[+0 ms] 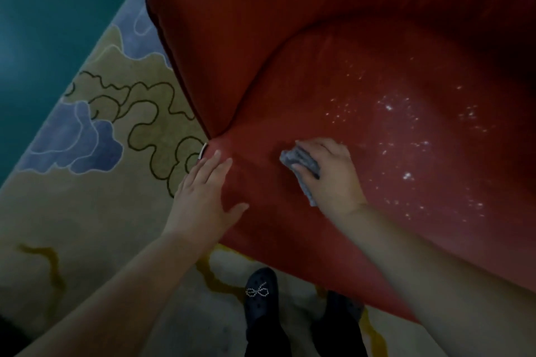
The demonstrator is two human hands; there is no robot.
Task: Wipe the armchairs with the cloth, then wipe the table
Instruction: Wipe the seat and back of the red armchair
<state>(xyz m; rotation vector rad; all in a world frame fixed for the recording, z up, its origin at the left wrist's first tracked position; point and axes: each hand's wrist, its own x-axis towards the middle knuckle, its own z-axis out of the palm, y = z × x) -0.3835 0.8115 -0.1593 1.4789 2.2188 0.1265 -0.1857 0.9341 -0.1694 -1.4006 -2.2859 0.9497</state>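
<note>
one crumpled grey cloth (301, 166) gripped by right hand (327, 174) on one speckled red armchair (377, 124); left hand (203, 191) flat, fingers straight.

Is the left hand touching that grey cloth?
Apart. The head view shows the left hand flat on the red armchair, bare seat separating it from the grey cloth the right hand grips.

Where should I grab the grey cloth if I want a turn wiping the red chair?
Take the bunched end of the grey cloth that sticks out past the right hand, reaching from the chair's left side. That end looks free; the rest lies under the gripping fingers, so probably wait until they let go.
</note>
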